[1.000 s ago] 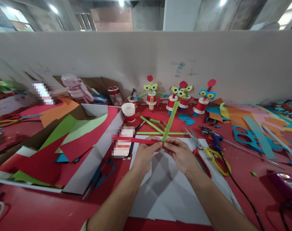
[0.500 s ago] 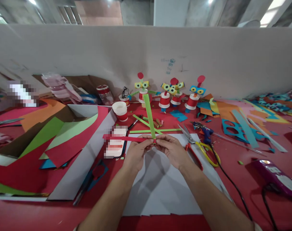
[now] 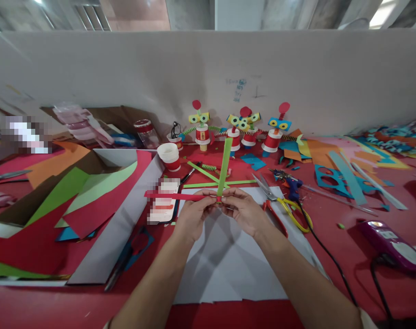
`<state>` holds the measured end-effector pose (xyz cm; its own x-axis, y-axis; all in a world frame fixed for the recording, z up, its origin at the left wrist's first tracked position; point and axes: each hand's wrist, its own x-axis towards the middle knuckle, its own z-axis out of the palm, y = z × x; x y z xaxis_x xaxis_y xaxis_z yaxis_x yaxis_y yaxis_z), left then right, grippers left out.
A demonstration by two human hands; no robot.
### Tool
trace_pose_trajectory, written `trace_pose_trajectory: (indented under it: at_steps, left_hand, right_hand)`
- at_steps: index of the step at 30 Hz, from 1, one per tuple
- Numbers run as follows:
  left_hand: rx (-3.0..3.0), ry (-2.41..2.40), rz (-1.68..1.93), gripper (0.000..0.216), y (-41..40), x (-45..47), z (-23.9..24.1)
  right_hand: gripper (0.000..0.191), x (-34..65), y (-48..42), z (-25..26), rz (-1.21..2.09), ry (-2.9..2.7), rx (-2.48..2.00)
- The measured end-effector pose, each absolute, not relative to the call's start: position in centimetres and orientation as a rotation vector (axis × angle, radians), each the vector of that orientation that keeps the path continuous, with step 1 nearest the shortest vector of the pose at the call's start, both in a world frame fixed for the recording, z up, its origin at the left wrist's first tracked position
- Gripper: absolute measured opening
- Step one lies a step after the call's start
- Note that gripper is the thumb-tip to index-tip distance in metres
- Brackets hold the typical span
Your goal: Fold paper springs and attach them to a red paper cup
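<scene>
Both hands meet above a white sheet [image 3: 235, 265], fingertips pinched around the spot where two paper strips cross. A green paper strip [image 3: 225, 160] stands up from that spot, leaning slightly right at its top. The red paper strip [image 3: 167, 196] runs out leftward, passing over the phone [image 3: 165, 212]. My left hand [image 3: 196, 212] is closed on the crossing from the left, at the red strip. From the right, my right hand [image 3: 242, 208] is closed on the same small folded crossing. The fingers partly hide the fold.
Scissors with yellow handles [image 3: 293, 214] and a glue gun [image 3: 293, 187] lie at right. A box of coloured paper [image 3: 101, 246] stands left. Several paper-cup figures [image 3: 272, 139] line the back beside stacked cups [image 3: 169, 156]. A purple device [image 3: 393, 246] sits far right.
The green strip has swung from leaning left to leaning slightly right. Both hands stay pinched at the crossing, and the camera view has shifted a little.
</scene>
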<state>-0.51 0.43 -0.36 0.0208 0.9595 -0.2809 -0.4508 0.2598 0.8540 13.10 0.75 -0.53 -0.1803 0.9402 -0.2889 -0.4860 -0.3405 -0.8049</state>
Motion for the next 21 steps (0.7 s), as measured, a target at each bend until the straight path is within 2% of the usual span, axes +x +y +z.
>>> trace_pose_trajectory:
  at_steps: [21]
  left_hand:
    - [0.707, 1.024, 1.240, 0.013, 0.28, -0.16, -0.26]
  right_hand:
    - [0.004, 12.79, 0.62, -0.51, 1.611, -0.814, -1.009]
